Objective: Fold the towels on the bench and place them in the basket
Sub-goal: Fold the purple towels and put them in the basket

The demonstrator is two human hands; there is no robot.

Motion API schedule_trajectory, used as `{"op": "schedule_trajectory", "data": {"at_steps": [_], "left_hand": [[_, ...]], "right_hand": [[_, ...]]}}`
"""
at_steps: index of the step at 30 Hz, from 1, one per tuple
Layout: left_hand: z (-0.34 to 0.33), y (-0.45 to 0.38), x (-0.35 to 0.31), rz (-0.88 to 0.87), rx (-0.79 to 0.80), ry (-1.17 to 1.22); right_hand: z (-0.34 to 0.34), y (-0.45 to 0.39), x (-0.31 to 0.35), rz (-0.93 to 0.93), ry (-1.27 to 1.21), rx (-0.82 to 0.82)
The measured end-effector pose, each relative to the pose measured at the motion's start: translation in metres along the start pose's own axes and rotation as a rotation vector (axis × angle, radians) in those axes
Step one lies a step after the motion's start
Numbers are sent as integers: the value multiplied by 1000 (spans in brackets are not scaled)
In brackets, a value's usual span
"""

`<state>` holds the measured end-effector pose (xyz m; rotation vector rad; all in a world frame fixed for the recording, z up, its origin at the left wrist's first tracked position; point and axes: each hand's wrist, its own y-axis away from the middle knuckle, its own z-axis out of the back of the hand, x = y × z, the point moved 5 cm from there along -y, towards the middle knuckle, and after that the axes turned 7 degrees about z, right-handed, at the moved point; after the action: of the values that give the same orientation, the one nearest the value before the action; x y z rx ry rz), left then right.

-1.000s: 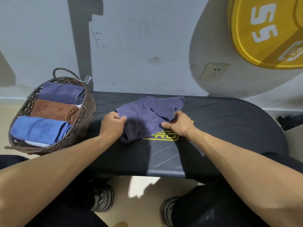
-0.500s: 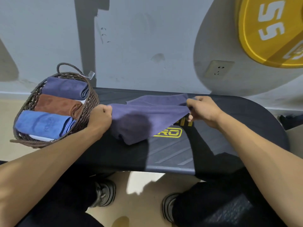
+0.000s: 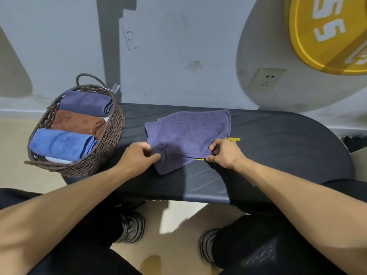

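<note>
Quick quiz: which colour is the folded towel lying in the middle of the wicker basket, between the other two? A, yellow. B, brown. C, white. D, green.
B: in the basket, the brown towel lies between a dark purple-blue towel at the far end and a bright blue towel at the near end.

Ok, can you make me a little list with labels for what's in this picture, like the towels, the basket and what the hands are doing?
towel on bench: purple towel, lying partly folded on the black bench
left hand: pinches the towel's near left edge
right hand: pinches the towel's near right edge
basket: brown wicker, on the bench's left end
in basket: navy towel, brown towel, blue towel, all folded
wall: socket, yellow weight plate
</note>
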<state>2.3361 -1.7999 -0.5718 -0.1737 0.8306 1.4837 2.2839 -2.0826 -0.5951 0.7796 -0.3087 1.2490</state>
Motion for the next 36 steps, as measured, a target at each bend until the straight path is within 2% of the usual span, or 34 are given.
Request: {"op": "schedule_trajectory", "data": {"at_steps": [2,4,7,9,12,14,17,24,25,27,28,29,30,33,34,36], "left_hand": [[12,2,-19,-80,-11,154],[20,5,-37,-95,36,280],[32,16,-63,-206,1,373],[38,24,-77,-282,23,419],[37,38,-93,-320,243,512],[39,46,-98,-314,350,567],[50,50,-101,-324,330,571],[37,65,-103,-202,465,520],[34,65,-102,-181,469,566],[31,66,-102,-145,448,657],[32,65,-101,-128,406,669],[34,64,-99,-113,347,666],[37,63,-98,-102,293,662],[41,62,-97,-65,213,738],[41,62,-97,-45,205,786],[39,63,-96,12,211,891]], "right_hand": [[6,6,24,108,23,-59],[13,15,58,234,-65,-80],[11,39,107,436,-272,57],[7,56,125,524,-306,42],[8,68,133,487,-431,-60],[15,68,132,441,-590,-5],[33,68,133,438,-631,83],[61,68,129,372,-874,10],[61,66,125,330,-857,-47],[65,65,114,261,-686,-271],[69,68,112,261,-568,-375],[69,72,113,296,-500,-408],[65,76,116,354,-492,-355],[39,92,130,510,-500,-20],[32,95,131,549,-428,6],[25,93,127,539,-428,-47]]}}
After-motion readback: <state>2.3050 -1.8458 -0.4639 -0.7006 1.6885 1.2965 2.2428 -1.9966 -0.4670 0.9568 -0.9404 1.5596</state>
